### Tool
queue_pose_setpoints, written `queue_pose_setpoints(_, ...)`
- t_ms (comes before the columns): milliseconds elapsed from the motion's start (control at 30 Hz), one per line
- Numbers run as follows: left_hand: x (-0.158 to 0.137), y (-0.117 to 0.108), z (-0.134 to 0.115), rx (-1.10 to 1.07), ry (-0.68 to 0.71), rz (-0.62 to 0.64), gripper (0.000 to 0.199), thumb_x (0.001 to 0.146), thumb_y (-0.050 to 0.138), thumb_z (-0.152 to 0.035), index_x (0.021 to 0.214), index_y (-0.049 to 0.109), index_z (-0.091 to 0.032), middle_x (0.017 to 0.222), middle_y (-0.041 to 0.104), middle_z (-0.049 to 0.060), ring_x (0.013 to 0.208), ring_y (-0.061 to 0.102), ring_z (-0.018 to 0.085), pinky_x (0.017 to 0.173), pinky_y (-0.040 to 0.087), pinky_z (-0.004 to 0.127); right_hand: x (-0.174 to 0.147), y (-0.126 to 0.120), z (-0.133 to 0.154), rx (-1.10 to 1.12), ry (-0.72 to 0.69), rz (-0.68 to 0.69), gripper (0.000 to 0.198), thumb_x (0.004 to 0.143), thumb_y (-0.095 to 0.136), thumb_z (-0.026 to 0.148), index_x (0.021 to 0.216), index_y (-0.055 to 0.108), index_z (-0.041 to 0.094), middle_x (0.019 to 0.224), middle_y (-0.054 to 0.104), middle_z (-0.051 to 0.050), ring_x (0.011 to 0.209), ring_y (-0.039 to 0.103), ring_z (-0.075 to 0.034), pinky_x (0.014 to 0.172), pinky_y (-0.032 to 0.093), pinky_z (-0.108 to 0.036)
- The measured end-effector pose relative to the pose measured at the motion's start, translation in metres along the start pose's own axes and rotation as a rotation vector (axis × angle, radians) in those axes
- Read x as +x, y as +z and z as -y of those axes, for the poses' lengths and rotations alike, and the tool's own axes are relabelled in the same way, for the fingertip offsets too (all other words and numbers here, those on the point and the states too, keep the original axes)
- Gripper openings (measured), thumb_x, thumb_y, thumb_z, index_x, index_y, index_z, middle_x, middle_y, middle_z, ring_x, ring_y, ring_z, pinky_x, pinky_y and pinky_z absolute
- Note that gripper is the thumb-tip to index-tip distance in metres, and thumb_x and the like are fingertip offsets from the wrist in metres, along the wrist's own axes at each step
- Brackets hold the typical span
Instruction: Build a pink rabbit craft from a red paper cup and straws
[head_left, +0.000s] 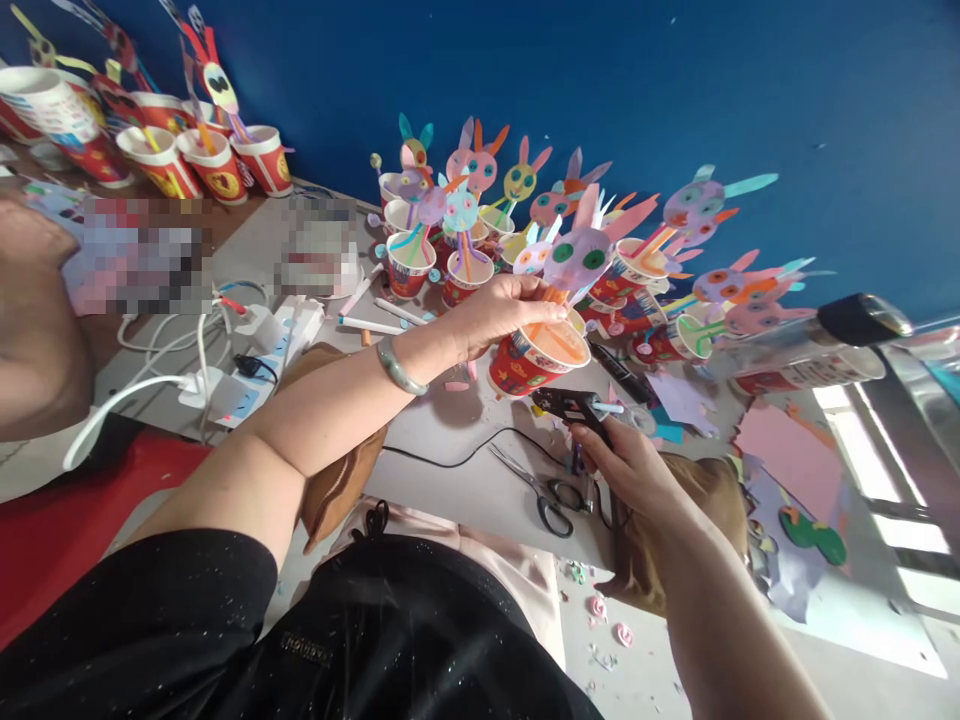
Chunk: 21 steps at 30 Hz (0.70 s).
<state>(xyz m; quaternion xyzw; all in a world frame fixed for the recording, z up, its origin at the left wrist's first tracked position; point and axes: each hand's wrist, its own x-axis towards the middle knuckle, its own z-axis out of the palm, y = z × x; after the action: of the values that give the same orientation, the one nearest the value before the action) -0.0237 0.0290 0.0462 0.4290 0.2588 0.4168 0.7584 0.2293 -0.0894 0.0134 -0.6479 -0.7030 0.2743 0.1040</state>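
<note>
My left hand (506, 315) pinches the orange straw stem of a paper rabbit puppet (577, 258), which has a purple face, green eyes and pink ears. Its stem goes down into a red paper cup (525, 365) that tilts above the table. My right hand (626, 462) grips a black hot glue gun (574, 405) with a pale glue stick at its back. The nozzle points left, close under the cup; whether it touches the cup I cannot tell. Below the gun lie black-handled scissors (541, 495) on the table.
Several finished rabbit cups (469, 265) crowd the back by the blue wall. More cups (262, 160) stand at the far left. A power strip (281, 340) with white cables lies left. Pink paper (795, 450) and a clear bottle (795, 345) are right. Another person's arm (37, 310) is at left.
</note>
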Motion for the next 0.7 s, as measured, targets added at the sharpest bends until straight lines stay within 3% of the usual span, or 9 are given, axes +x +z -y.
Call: queue_pose_setpoints(700, 0.0036, -0.0012, 0.0013, 0.004, 0.010, 0.010, 0.008, 0.082, 0.077, -0.015, 0.084, 0.069, -0.012, 0.083, 0.074, 0.005, 0.084, 0.071, 0.015, 0.096, 0.055, 0.037, 0.0119, 0.0076, 0.0001, 0.032, 0.010, 0.043, 0.053, 0.093, 0.045, 0.075, 0.065, 0.049, 0.029, 0.049, 0.061, -0.002, 0.045, 0.057, -0.021, 0.050, 0.045, -0.036)
